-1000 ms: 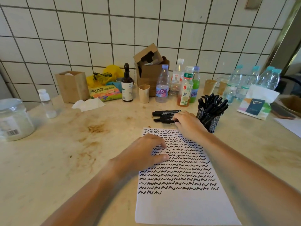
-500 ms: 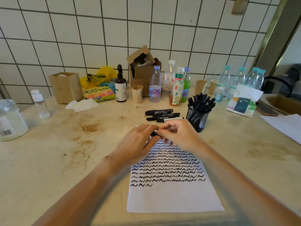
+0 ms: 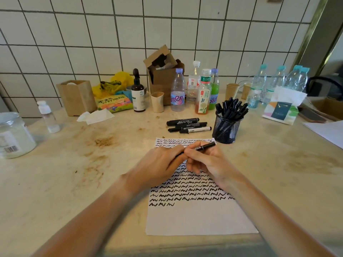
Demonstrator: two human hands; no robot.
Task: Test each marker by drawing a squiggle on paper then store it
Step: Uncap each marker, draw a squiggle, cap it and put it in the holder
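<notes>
Gripping one black marker between them, both hands hover above the squiggled paper.

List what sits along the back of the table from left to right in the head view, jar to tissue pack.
Clear glass jar → small white-capped bottle → brown cardboard holder → dark pump bottle → black mesh marker cup → tissue pack.

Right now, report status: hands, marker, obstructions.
Both hands on one marker above the paper: left hand pinches one end, right hand grips the barrel. Three markers await. Mesh cup unobstructed.
</notes>
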